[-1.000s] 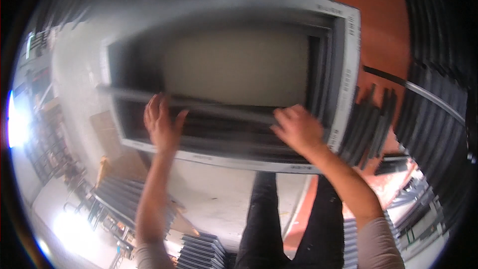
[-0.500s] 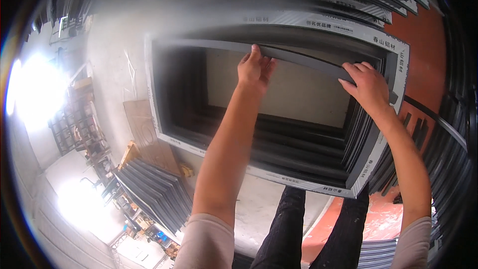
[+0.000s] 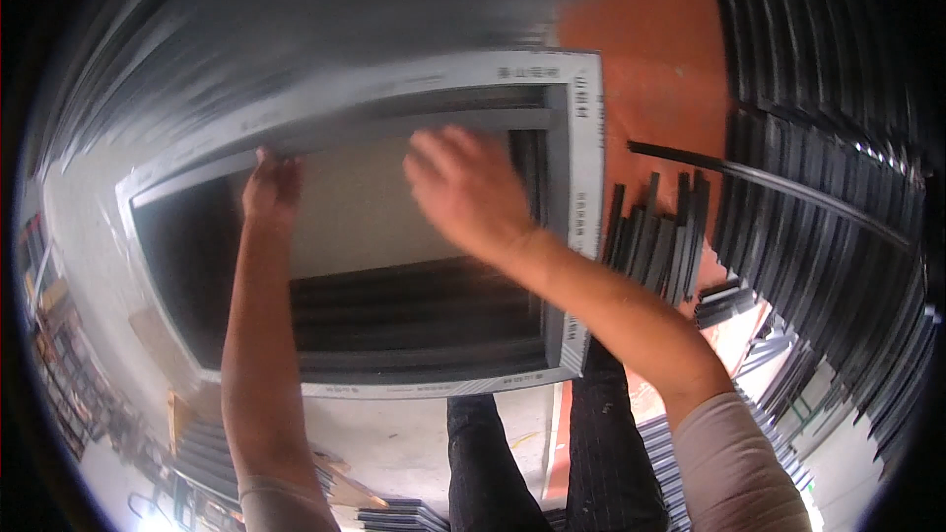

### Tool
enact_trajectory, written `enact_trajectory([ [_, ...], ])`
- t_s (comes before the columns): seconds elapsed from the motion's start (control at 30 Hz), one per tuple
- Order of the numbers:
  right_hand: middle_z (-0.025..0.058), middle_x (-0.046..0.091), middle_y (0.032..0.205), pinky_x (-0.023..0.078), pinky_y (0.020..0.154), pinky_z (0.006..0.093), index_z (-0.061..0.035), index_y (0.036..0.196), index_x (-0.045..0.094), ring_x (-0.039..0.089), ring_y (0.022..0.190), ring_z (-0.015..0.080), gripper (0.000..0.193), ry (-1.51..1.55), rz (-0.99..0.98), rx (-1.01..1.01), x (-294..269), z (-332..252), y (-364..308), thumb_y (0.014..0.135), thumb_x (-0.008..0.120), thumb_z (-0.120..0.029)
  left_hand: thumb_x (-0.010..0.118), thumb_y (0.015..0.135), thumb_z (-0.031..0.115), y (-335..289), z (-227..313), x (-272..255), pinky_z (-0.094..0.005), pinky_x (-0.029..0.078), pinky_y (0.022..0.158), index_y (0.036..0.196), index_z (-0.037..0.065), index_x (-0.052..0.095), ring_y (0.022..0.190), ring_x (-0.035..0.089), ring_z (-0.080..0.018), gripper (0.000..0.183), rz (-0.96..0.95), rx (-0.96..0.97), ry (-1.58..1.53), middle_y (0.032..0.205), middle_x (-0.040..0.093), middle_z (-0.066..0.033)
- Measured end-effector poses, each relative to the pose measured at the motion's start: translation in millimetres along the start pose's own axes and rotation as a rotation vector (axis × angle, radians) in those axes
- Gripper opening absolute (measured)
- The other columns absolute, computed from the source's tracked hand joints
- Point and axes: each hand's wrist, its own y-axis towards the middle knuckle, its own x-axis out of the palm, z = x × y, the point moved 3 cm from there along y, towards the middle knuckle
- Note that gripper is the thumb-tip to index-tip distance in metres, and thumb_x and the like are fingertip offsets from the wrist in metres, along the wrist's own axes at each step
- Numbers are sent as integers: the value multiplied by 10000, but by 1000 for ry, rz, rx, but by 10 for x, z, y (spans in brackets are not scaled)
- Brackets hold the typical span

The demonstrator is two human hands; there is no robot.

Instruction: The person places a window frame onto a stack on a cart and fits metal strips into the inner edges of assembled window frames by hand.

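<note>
So the grey strip (image 3: 522, 119) has moved quite a bit. Half a second ago its right end stuck out over the side rail of the film-wrapped frame (image 3: 588, 177), with both hands on it. Now it looks lined up just inside the upper rail, running along the opening, and the right end seems to stop at the side rail instead of crossing it. Can't tell if it's actually seated or just resting there.

The hands have shifted too. The left hand (image 3: 271, 185) is now well toward the left part of the strip, fingers bunched, one tip reaching up to it. Looks like a pinch, but the blur and the angle hide whether it really has hold. The right hand (image 3: 463, 182) has come off the right end and is nearer the middle, fingers loosely curled, only partway spread. It's smeared with motion, so I can't say if it's touching the strip or just in front of it.

My read: the strip has gone from being carried to being positioned, and its right end seems to need less support now. The short dark pieces (image 3: 665, 236) off to the right look untouched.
</note>
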Motion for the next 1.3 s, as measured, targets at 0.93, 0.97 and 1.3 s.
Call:
enact_trajectory([
  [0.93,96,580,1148,503,865,383,-50,1000,656,573,1052,279,222,260,-48,224,-1455,375,-950,802,642,-148,562,977,276,-448,6,149,-353,525,926,1134,90,600,1032,614,-198,247,-593,-53,45,1117,654,-61],
  [0.97,93,579,1159,495,899,388,-55,1025,657,572,1068,277,239,242,-77,232,-1536,382,-1023,808,636,-153,562,977,281,-747,-525,421,-362,506,952,1173,85,589,1074,598,-202,279,-486,-46,12,1156,642,-60],
  [1.3,104,619,848,515,685,373,-42,1256,530,642,794,263,573,169,-687,383,-2647,257,-1315,754,714,-249,546,984,265,-4259,-2096,2079,-417,511,915,1321,82,452,1134,563,-243,394,-460,-170,-77,1298,552,-81],
])
